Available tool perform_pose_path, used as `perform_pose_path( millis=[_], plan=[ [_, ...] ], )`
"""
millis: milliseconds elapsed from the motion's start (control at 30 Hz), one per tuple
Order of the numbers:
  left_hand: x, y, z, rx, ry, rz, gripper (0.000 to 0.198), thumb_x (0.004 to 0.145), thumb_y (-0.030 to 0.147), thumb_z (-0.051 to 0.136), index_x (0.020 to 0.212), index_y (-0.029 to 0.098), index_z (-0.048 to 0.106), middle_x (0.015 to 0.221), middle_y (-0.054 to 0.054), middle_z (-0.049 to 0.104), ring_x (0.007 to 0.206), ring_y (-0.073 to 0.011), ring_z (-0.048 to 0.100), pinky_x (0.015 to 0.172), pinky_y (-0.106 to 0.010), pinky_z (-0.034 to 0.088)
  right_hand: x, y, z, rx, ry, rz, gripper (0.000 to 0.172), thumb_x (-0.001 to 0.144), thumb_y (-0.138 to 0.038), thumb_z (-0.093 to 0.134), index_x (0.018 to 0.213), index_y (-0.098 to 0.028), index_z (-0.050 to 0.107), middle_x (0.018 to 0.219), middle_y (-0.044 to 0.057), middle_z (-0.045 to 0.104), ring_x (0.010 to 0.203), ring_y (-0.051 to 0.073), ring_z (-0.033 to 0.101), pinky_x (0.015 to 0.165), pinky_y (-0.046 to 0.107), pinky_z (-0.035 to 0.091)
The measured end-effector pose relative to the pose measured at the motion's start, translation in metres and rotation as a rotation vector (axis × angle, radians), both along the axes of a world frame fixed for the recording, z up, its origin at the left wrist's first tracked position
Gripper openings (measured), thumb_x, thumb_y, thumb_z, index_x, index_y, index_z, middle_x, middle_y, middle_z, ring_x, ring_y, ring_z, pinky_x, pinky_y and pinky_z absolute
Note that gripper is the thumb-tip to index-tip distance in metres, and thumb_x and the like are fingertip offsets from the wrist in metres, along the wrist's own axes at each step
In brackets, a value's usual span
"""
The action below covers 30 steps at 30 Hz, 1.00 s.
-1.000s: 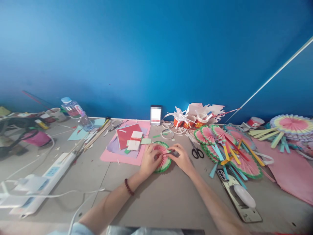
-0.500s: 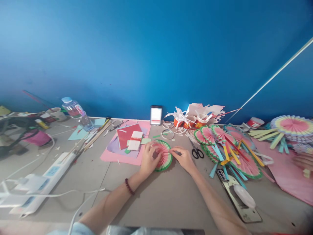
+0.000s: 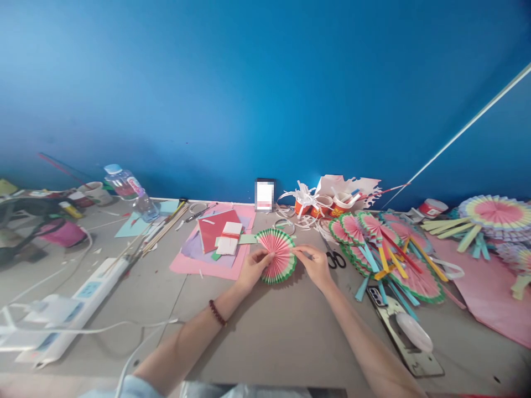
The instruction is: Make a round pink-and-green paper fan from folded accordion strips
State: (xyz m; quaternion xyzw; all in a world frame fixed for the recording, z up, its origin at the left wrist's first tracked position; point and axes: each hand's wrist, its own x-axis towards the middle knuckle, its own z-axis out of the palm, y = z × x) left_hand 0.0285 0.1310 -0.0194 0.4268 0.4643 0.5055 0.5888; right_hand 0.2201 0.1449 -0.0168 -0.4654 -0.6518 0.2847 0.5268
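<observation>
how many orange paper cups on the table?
3, in a row by the wall, beyond the held pink fan: left cup, middle cup, right cup. More could be hidden under the paper strips there.

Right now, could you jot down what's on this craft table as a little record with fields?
Left hand: holds the left side of the pink paper fan
Right hand: pinches the fan's right edge
Fan shape: opened into a round, green rim
Right of hands: black scissors, pile of finished fans, phone
Left side: water bottle, power strip
Surface: grey table
</observation>
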Motion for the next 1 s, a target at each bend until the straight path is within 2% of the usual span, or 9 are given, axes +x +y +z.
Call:
perform_pose_path(
  millis=[267, 467, 633, 800, 1000],
  plan=[
    [-0.003, 0.005, -0.008, -0.056, -0.028, 0.036, 0.039, 0.064, 0.050, 0.070, 0.061, 0.013, 0.058, 0.053, 0.004, 0.044, 0.047, -0.0055, 0.033, 0.045, -0.019, 0.022, -0.004, -0.002, -0.002, -0.007, -0.041, -0.034, 0.017, 0.078, -0.035, 0.062, 0.074, -0.021, 0.070, 0.078, 0.004, 0.069, 0.078, 0.020, 0.062, 0.075, 0.033, 0.049],
    [-0.001, 0.004, -0.004, -0.047, 0.000, 0.055, 0.037, 0.063, 0.048, 0.071, 0.060, 0.013, 0.059, 0.053, 0.004, 0.045, 0.050, -0.0062, 0.033, 0.047, -0.020, 0.022, -0.005, -0.003, 0.000, 0.002, -0.073, -0.062, 0.016, 0.080, -0.033, 0.060, 0.076, -0.020, 0.068, 0.081, 0.005, 0.065, 0.081, 0.020, 0.060, 0.078, 0.032, 0.046],
    [-0.002, 0.005, -0.009, -0.083, -0.029, 0.031, 0.038, 0.061, 0.049, 0.072, 0.061, 0.013, 0.058, 0.052, 0.005, 0.044, 0.047, -0.0052, 0.032, 0.047, -0.020, 0.021, -0.007, -0.005, 0.003, 0.089, -0.095, -0.094, 0.016, 0.081, -0.031, 0.058, 0.075, -0.020, 0.068, 0.085, 0.005, 0.057, 0.083, 0.019, 0.057, 0.077, 0.031, 0.046],
    [-0.003, 0.007, -0.013, -0.103, -0.027, 0.023, 0.043, 0.059, 0.051, 0.072, 0.056, 0.014, 0.052, 0.047, 0.007, 0.039, 0.043, -0.0038, 0.027, 0.045, -0.019, 0.016, -0.008, -0.004, -0.001, 0.099, -0.103, -0.075, 0.016, 0.081, -0.030, 0.058, 0.075, -0.020, 0.067, 0.086, 0.005, 0.056, 0.080, 0.018, 0.056, 0.075, 0.031, 0.046],
    [-0.001, 0.006, -0.009, -0.088, -0.007, 0.072, 0.041, 0.059, 0.051, 0.072, 0.057, 0.014, 0.053, 0.050, 0.005, 0.044, 0.045, -0.0050, 0.031, 0.045, -0.019, 0.020, -0.008, -0.002, -0.006, 0.078, -0.103, -0.078, 0.016, 0.081, -0.032, 0.057, 0.075, -0.021, 0.067, 0.086, 0.005, 0.056, 0.079, 0.017, 0.055, 0.072, 0.031, 0.046]
  ],
)
